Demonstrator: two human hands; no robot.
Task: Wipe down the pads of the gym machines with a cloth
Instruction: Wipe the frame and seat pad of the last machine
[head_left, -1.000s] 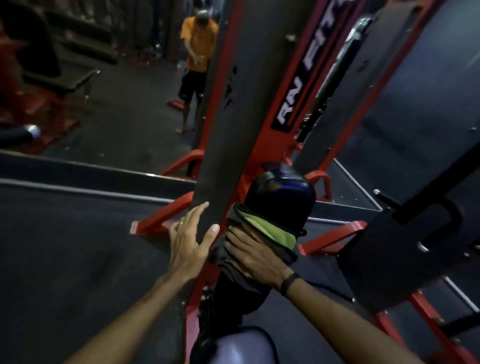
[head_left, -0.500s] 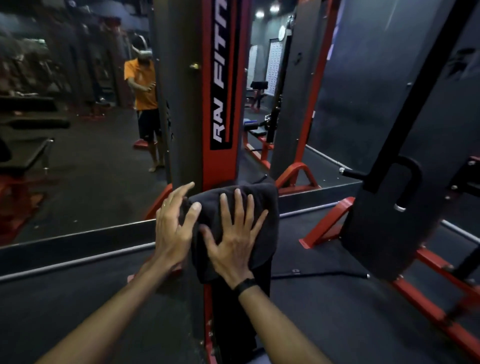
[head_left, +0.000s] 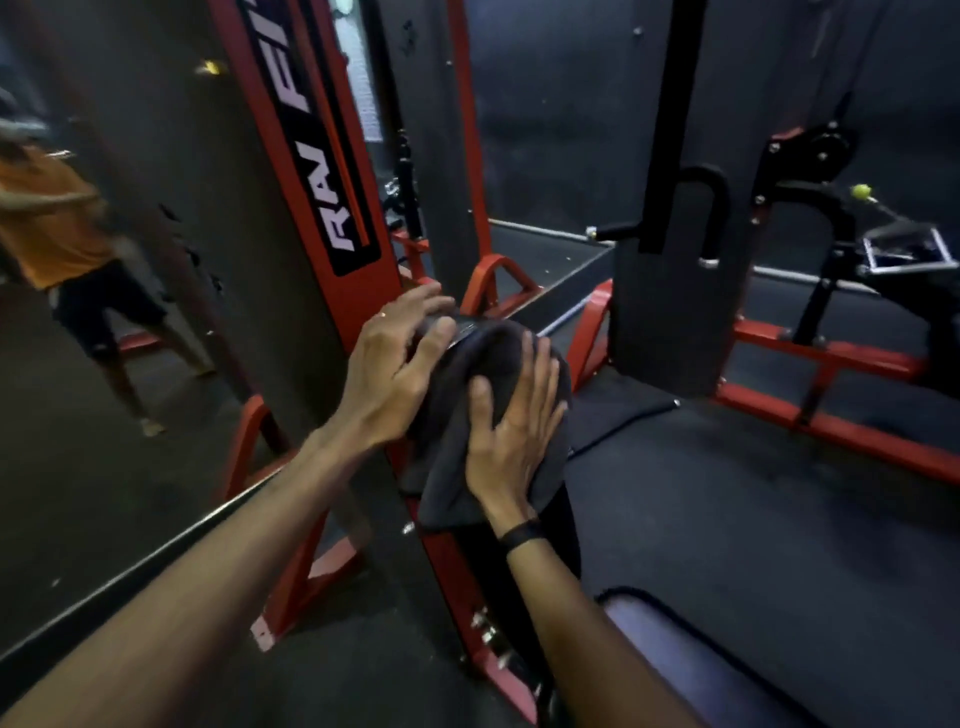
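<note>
A: What has changed in the last moment?

B: The dark grey folded cloth has stayed draped over the black padded roller at the top of the machine, but the right hand has shifted lower and toward the roller's right side. Half a second ago it lay spread across the middle of the cloth. The view has also swung, so the red and black upright frame now leans across the left.

A: Meaning for the job?

B: I judge the wipe of this pad is mid-stroke, working round the side, not finished.

A: And the hands?

B: The right hand lies flat on the cloth, fingers straight and slightly spread, pressing it against the pad. The left hand rests on the roller's left end, fingers loosely bent over bare padding just beside the cloth's edge; it seems to steady the roller.

A: Anything below?

B: A pale grey seat cushion sits near the bottom, uncovered, likely still to wipe.
</note>
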